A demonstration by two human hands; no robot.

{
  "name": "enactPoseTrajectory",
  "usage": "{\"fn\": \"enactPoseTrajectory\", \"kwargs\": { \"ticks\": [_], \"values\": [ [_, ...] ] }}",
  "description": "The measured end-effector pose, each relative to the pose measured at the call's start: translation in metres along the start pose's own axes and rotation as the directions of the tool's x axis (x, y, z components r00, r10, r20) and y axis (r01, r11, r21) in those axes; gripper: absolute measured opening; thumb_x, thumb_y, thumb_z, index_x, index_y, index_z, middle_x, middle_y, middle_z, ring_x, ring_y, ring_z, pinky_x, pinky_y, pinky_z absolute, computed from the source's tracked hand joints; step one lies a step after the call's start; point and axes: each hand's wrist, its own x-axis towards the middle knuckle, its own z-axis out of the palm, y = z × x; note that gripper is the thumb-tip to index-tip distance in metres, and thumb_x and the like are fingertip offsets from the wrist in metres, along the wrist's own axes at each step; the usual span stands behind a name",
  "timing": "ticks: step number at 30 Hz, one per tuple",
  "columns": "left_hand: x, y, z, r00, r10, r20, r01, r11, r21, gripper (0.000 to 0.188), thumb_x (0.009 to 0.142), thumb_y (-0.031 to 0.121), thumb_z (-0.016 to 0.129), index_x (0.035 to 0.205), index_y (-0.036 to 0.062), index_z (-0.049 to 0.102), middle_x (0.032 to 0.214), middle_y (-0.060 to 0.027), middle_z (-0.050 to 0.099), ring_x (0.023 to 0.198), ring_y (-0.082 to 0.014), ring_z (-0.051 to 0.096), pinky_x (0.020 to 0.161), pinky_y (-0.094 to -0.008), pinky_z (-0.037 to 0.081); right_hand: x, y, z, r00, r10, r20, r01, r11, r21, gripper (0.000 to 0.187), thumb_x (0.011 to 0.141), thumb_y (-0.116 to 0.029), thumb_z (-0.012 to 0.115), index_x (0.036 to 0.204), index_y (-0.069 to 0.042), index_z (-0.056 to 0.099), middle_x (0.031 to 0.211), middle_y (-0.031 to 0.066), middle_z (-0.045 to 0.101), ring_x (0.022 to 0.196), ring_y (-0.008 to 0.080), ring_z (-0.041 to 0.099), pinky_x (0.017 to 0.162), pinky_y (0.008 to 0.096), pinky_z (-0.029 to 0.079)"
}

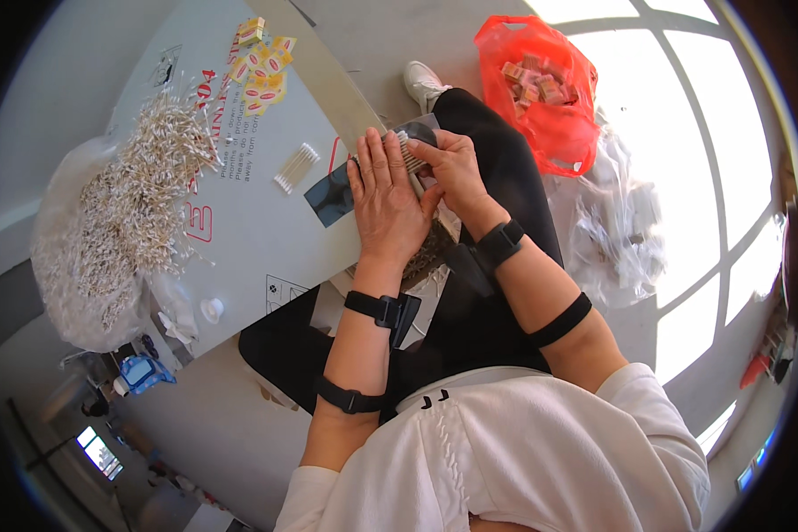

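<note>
My left hand (386, 206) lies flat with its fingers stretched out, palm down at the table's edge. Against its fingertips is a small row of cotton swabs (410, 152), pinched by the thumb and fingers of my right hand (459, 176). Under and beside the left fingers lies a dark, shiny film sheet (331, 197); my hands cover part of it. Just left of the sheet, a separate little row of cotton swabs (298, 168) rests on the grey table (266, 239).
Loose cotton swabs (155, 168) spill from a clear plastic bag (58, 230) on the left. Small yellow packets (266, 75) lie at the table's far end. On the floor at right, a red plastic bag (559, 146) holds several small boxes (541, 82), beside clear bags (625, 235).
</note>
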Motion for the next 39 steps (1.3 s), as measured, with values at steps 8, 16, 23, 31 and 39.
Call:
{"fn": "enactPoseTrajectory", "kwargs": {
  "ticks": [8, 16, 23, 31, 39],
  "values": [
    [-0.008, -0.019, -0.001, 0.99, -0.011, -0.14, -0.016, 0.982, -0.19, 0.076, 0.096, 0.043, 0.052, 0.151, -0.0015, 0.024, 0.157, -0.0244, 0.02, 0.147, -0.0387, 0.018, 0.118, -0.053, 0.016, 0.0, -0.009, 0.002, 0.973, 0.228, -0.043, -0.211, 0.945, 0.249, 0.018, 0.09, -0.019, 0.07, 0.077, -0.007, 0.066, 0.063, -0.0022, 0.057, 0.051, 0.0067, 0.048, 0.047, 0.022, 0.038],
    [-0.017, -0.002, 0.002, 0.998, -0.047, -0.043, 0.046, 0.998, -0.03, 0.086, 0.089, 0.044, 0.062, 0.151, 0.0002, 0.023, 0.158, -0.0211, 0.021, 0.147, -0.0376, 0.018, 0.117, -0.0554, 0.015, -0.006, 0.0, 0.013, 0.978, -0.097, -0.183, 0.052, 0.97, -0.236, 0.026, 0.086, -0.018, 0.074, 0.066, -0.006, 0.063, 0.057, -0.0022, 0.055, 0.048, 0.0049, 0.046, 0.044, 0.0232, 0.034],
    [-0.018, -0.006, 0.001, 0.988, -0.073, -0.133, 0.048, 0.983, -0.178, 0.084, 0.09, 0.041, 0.061, 0.152, 0.0013, 0.022, 0.159, -0.0205, 0.02, 0.147, -0.0372, 0.019, 0.117, -0.055, 0.015, -0.008, -0.007, -0.008, 0.999, 0.039, 0.026, -0.039, 0.999, -0.021, 0.015, 0.082, -0.017, 0.077, 0.081, -0.005, 0.069, 0.067, -0.0036, 0.06, 0.058, 0.003, 0.05, 0.052, 0.0204, 0.038],
    [-0.023, -0.005, 0.001, 0.999, -0.018, -0.038, 0.018, 1.0, 0.01, 0.076, 0.091, 0.045, 0.058, 0.151, 0.0055, 0.03, 0.157, -0.0203, 0.024, 0.147, -0.0364, 0.021, 0.116, -0.0553, 0.016, -0.011, -0.007, 0.005, 0.999, -0.043, 0.007, 0.042, 0.997, 0.067, 0.007, 0.081, -0.003, 0.072, 0.087, -0.002, 0.07, 0.076, -0.0027, 0.065, 0.067, 0.0044, 0.055, 0.061, 0.0213, 0.044],
    [-0.019, -0.002, -0.003, 0.999, -0.02, -0.031, 0.022, 0.998, 0.052, 0.075, 0.09, 0.045, 0.059, 0.149, 0.0065, 0.034, 0.155, -0.018, 0.029, 0.144, -0.0362, 0.025, 0.115, -0.0551, 0.02, -0.006, 0.001, 0.009, 0.989, -0.103, -0.102, 0.097, 0.993, -0.061, 0.003, 0.079, -0.003, 0.068, 0.077, -0.001, 0.068, 0.07, -0.0032, 0.062, 0.06, 0.0045, 0.052, 0.053, 0.0235, 0.041]
  ]
}}
